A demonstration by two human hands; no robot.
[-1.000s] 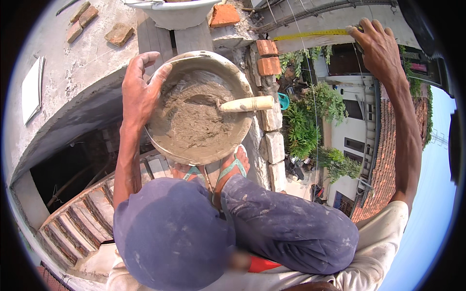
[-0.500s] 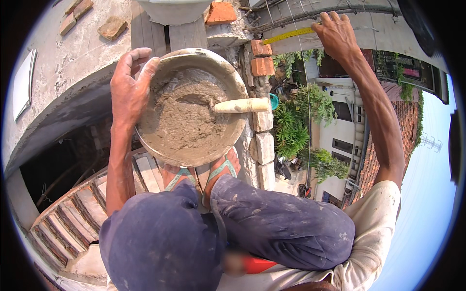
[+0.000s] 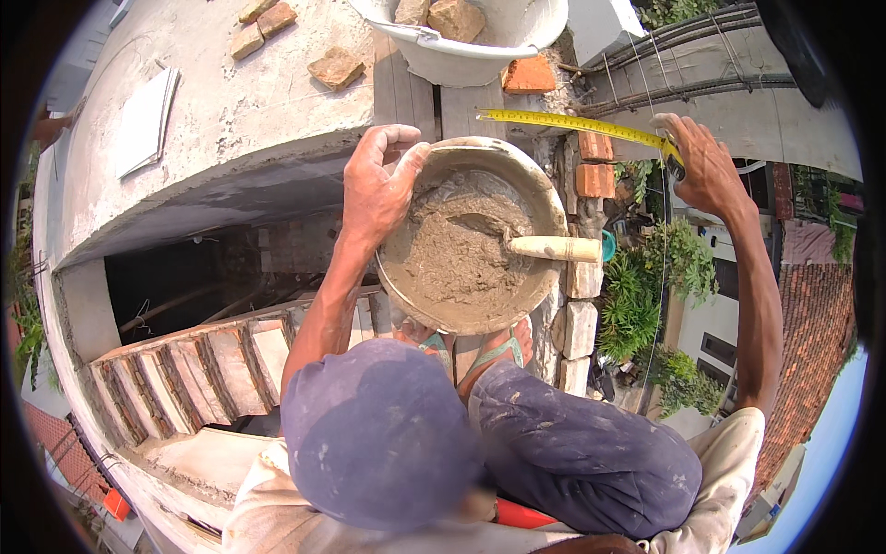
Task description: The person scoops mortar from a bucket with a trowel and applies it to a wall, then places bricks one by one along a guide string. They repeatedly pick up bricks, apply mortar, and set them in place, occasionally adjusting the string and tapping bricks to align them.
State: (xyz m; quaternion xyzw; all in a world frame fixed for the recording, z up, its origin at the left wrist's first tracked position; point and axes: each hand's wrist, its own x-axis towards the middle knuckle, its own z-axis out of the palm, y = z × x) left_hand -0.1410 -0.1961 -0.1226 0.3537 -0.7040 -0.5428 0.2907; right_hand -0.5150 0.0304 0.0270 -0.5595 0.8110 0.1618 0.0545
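Note:
My right hand (image 3: 709, 171) is closed round a tape measure, its dark case partly hidden by the fingers. The yellow blade (image 3: 572, 123) stretches out leftward above the red bricks, its free end beyond them toward the planks. My left hand (image 3: 380, 180) is at the upper left rim of a round basin (image 3: 549, 194), fingers curved and thumb apart, with nothing visible between them. Grey wet mortar (image 3: 452, 249) fills much of the basin. A trowel with a pale wooden handle (image 3: 554, 247) lies in it, blade partly sunk, handle over the right rim.
A white bucket (image 3: 461, 60) holding brick pieces stands beyond the basin on planks (image 3: 404, 88). Brick pieces (image 3: 336, 68) and white sheets (image 3: 148, 122) lie on the concrete ledge. Steps (image 3: 212, 374) drop at left; a brick wall edge (image 3: 580, 328) borders a drop at right.
The whole view has swung, so the scene sits further right and lower. My right hand has drawn nearer, showing the tape case; the blade's end now reaches left past the bricks. My left hand stays at the basin.

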